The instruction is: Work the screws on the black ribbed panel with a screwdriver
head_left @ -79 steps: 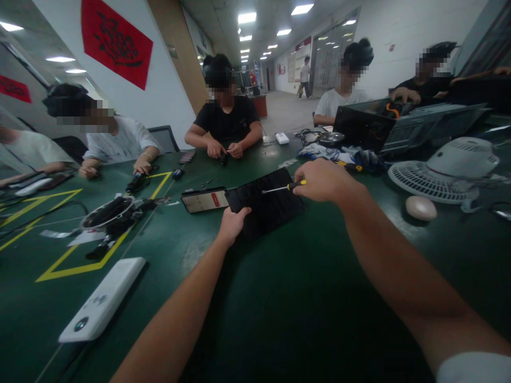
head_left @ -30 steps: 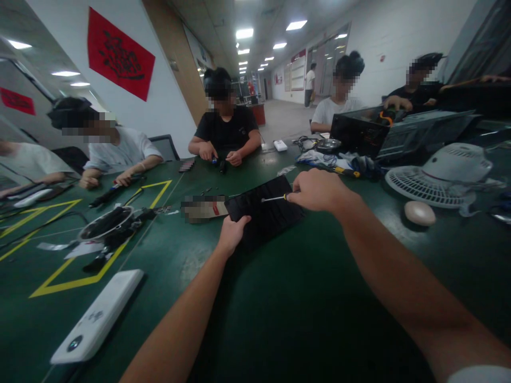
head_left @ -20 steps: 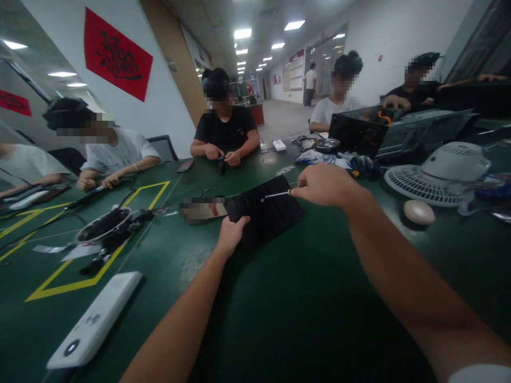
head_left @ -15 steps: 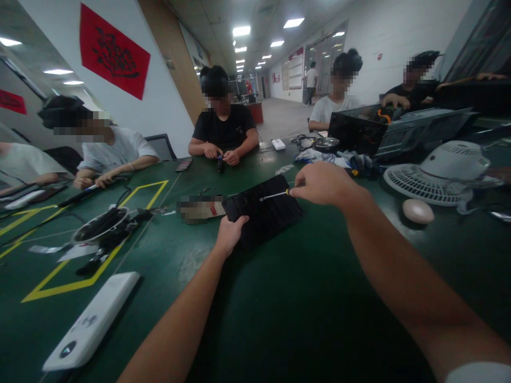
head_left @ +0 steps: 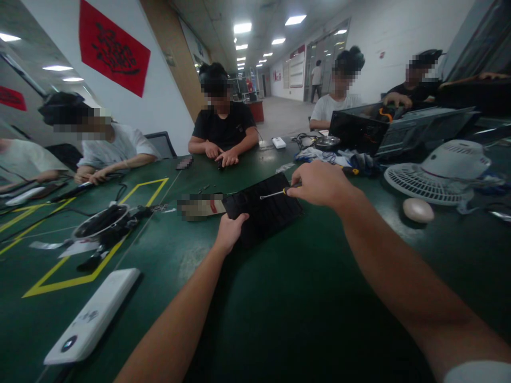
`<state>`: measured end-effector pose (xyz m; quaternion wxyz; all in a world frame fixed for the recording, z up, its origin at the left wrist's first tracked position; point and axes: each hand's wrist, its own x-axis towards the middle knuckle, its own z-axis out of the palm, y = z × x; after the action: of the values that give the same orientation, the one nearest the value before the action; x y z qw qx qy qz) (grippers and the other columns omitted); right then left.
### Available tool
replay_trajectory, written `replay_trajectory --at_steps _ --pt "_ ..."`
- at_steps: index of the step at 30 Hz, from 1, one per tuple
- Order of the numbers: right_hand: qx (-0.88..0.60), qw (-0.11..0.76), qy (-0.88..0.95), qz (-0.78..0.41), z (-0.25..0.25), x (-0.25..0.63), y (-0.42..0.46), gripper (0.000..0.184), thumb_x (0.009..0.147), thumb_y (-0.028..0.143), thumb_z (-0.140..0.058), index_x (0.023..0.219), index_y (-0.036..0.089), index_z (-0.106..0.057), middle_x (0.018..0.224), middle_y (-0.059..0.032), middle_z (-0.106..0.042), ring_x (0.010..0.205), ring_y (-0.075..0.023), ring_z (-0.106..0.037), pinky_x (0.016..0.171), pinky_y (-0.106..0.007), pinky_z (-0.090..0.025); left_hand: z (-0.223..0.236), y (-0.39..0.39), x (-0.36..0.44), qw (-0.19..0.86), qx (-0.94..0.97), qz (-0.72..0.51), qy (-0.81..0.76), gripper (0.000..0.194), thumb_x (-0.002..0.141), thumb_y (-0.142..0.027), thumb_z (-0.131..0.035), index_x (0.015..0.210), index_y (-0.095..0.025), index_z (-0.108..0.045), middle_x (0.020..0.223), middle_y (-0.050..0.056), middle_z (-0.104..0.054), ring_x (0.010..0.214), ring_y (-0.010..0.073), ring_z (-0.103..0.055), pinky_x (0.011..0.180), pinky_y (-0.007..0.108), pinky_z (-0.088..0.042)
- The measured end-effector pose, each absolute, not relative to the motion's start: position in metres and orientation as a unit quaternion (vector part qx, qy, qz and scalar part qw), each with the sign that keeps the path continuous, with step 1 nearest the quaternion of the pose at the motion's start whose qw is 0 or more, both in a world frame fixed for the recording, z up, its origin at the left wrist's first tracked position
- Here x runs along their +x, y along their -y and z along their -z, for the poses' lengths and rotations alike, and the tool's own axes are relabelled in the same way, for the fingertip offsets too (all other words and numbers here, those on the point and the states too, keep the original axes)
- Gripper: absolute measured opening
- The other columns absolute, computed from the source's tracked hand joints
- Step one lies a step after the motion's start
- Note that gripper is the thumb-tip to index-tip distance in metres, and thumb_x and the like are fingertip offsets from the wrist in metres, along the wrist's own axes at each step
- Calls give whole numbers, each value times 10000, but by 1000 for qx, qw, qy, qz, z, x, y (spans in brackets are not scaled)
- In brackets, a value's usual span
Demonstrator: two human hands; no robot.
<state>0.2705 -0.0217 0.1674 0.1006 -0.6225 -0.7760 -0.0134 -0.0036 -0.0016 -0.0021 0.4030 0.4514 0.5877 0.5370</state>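
A flat black device (head_left: 268,211) lies on the green table (head_left: 279,298) in front of me. My left hand (head_left: 229,231) grips its near left corner, thumb on top. My right hand (head_left: 319,183) is closed around a small screwdriver (head_left: 275,193) with a yellow-and-black handle. The metal shaft points left, its tip over the middle of the black device.
A phone (head_left: 199,206) lies just left of the device. A white power bank (head_left: 93,316) sits near left, a ring-shaped part with cables (head_left: 101,223) inside yellow floor-tape lines. A white fan (head_left: 439,170), an oval puck (head_left: 418,209) and open computer cases (head_left: 399,130) stand right. Several people sit around.
My hands have barely shifted on the device. The screwdriver tip has edged slightly across the black surface. The person opposite has brought both hands together on the table.
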Motion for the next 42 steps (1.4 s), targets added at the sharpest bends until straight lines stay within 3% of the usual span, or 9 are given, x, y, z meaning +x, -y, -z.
replay_trajectory --at_steps 30,35,42 --pt "-613 84 785 -22 -162 269 16 418 1009 536 -627 1106 239 -904 1166 -190 -843 1141 -396 -769 934 -513 -594 0 3 -2 399 448 -540 -591 375 623 -397 -884 907 -167 -800 857 69 -804 820 280 -758 847 407 -607" --pt "-605 96 791 -11 -168 277 16 377 978 528 -663 1082 260 -907 1075 -141 -852 1069 -366 -764 855 -463 -576 -2 5 -2 397 454 -535 -591 346 638 -391 -876 889 -165 -800 859 81 -808 820 282 -759 822 394 -606" --pt "-614 59 787 -10 -171 288 11 413 1008 525 -619 1108 239 -899 1106 -147 -850 1062 -364 -758 796 -442 -539 1 2 -2 410 446 -537 -586 372 627 -394 -880 914 -176 -788 894 84 -803 849 290 -763 862 413 -610"
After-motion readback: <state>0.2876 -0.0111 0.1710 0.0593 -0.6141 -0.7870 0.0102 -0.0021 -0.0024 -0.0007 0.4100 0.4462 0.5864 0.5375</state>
